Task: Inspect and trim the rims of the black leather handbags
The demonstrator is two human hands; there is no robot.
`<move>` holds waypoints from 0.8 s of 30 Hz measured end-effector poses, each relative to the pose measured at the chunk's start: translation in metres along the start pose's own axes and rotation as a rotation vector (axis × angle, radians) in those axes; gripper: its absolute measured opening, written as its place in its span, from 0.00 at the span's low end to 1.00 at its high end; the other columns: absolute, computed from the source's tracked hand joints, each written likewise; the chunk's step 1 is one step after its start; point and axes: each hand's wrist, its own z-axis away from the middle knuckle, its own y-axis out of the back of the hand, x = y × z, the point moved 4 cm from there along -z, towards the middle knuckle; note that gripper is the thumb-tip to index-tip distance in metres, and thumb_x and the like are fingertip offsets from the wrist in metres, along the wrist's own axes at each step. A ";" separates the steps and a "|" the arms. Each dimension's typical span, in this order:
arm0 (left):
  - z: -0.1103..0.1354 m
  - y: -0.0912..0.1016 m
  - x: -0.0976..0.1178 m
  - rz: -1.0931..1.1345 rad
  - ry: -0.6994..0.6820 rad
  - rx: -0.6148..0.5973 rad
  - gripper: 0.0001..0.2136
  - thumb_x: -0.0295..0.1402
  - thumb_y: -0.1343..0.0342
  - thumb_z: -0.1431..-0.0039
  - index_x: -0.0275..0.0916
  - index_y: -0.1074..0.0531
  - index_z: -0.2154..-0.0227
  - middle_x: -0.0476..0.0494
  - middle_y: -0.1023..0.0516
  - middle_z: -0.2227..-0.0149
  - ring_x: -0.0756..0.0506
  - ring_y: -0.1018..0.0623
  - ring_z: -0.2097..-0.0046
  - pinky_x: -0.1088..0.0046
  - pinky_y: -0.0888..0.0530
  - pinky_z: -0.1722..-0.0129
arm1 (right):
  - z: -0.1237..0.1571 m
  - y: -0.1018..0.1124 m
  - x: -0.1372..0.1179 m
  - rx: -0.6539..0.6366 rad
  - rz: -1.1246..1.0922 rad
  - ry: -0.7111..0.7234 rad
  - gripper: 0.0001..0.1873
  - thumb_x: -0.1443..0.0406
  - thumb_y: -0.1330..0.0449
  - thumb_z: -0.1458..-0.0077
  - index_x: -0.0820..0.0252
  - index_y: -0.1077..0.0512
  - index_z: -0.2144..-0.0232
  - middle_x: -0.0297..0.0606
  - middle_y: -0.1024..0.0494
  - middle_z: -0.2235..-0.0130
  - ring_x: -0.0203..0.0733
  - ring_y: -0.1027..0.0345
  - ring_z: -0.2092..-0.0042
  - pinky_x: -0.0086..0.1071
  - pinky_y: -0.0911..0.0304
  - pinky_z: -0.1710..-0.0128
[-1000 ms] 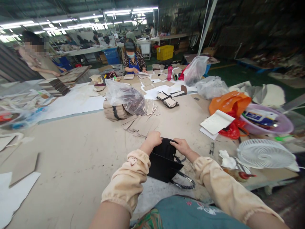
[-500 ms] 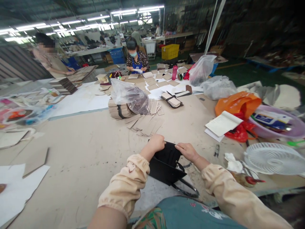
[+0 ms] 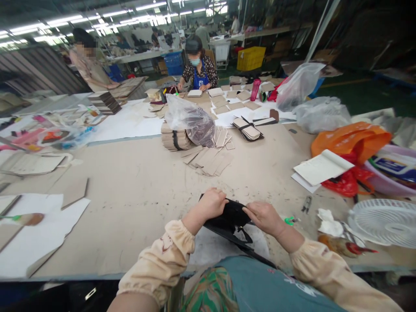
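Black bag [image 3: 227,221] at table front, directly before the wearer's teal top [image 3: 273,284], tilted, mouth gaping; over a whitish patch, can't tell if its base touches down. Handle loop hangs at its near right side. Left hand [image 3: 212,204] closed over the far rim, left part, fingers curled around the edge. Right hand [image 3: 264,217] pinches the right end of the same rim, thumb and fingers together on it. Both forearms in cream sleeve covers [image 3: 157,260].

Near the right hand: small green item [image 3: 288,221], snips [image 3: 306,204], then crumpled white tissue [image 3: 328,223], red-tipped tool [image 3: 360,249], white fan [image 3: 386,222]. Behind those, open notepad [image 3: 325,167] beside red plastic bag [image 3: 344,186], orange bag [image 3: 351,141], purple basin [image 3: 390,182].

Beyond the hands: loose tan strips [image 3: 209,160], banded stack of pieces [image 3: 170,138] with clear plastic bag [image 3: 195,119] against it, strapped bundle [image 3: 248,128] to the right. Far left: brush [image 3: 30,219] on white sheet [image 3: 68,221].

Across the table [image 3: 130,186], masked co-worker [image 3: 199,73] sits in a blue apron, hands at flat pieces; pink bottle [image 3: 255,89] nearby. Second person [image 3: 89,67] stands at left by piled boards [image 3: 128,89]. Yellow crate [image 3: 251,58] on the floor behind.
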 end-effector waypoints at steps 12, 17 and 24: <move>0.012 -0.005 0.003 -0.023 -0.025 0.054 0.11 0.34 0.52 0.42 0.33 0.29 0.73 0.40 0.25 0.71 0.46 0.26 0.65 0.67 0.34 0.56 | -0.016 0.005 -0.028 -0.002 0.177 0.094 0.17 0.59 0.52 0.41 0.59 0.33 0.77 0.40 0.29 0.77 0.38 0.37 0.71 0.31 0.51 0.71; 0.014 -0.007 0.004 -0.010 -0.024 0.048 0.11 0.35 0.52 0.42 0.33 0.29 0.72 0.39 0.24 0.69 0.46 0.26 0.64 0.67 0.35 0.54 | -0.017 0.002 -0.028 0.005 0.076 0.153 0.18 0.60 0.53 0.41 0.59 0.34 0.80 0.38 0.31 0.78 0.37 0.39 0.72 0.31 0.50 0.70; 0.015 -0.004 0.004 0.001 -0.001 0.060 0.11 0.34 0.52 0.42 0.33 0.29 0.71 0.39 0.24 0.69 0.45 0.26 0.63 0.67 0.34 0.56 | -0.020 0.008 -0.025 -0.053 0.095 0.061 0.18 0.56 0.53 0.42 0.57 0.31 0.76 0.39 0.28 0.75 0.38 0.36 0.70 0.30 0.48 0.70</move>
